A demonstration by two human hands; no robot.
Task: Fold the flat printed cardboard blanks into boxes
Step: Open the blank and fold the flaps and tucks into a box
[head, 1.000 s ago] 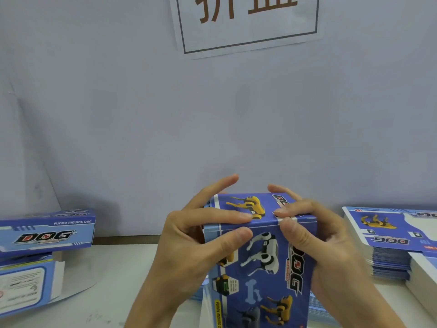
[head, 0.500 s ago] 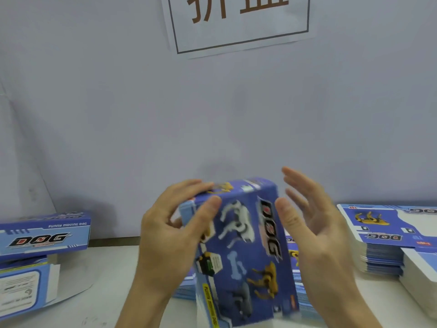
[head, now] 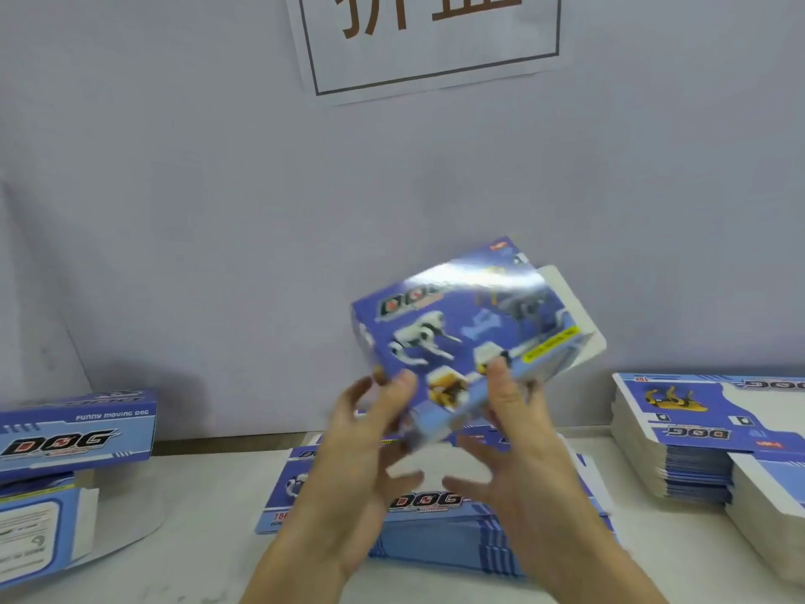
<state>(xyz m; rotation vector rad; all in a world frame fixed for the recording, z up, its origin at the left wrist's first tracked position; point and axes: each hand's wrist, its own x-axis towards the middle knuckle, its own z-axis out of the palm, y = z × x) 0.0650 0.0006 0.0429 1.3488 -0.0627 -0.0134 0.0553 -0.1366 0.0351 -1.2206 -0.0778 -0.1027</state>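
A folded blue box (head: 461,324), printed with robot dogs and "DOG", hangs tilted in the air in front of the wall. Its printed face is turned toward me and a white flap sticks out at its upper right end. My left hand (head: 348,473) holds its lower left edge, thumb on the printed face. My right hand (head: 522,451) pinches the lower edge beside it, thumb in front and fingers behind. Both hands are blurred by motion. A stack of flat blanks (head: 435,534) lies on the table under my hands.
A taller stack of flat blanks (head: 697,429) stands at the right. Two folded boxes (head: 74,433) are piled at the left edge of the white table (head: 196,538). A grey wall with a paper sign (head: 427,41) rises close behind.
The box was upright with both hands pressing its top flap. It has since been lifted and turned, its long side now running up to the right, and both hands have shifted to its lower edge.
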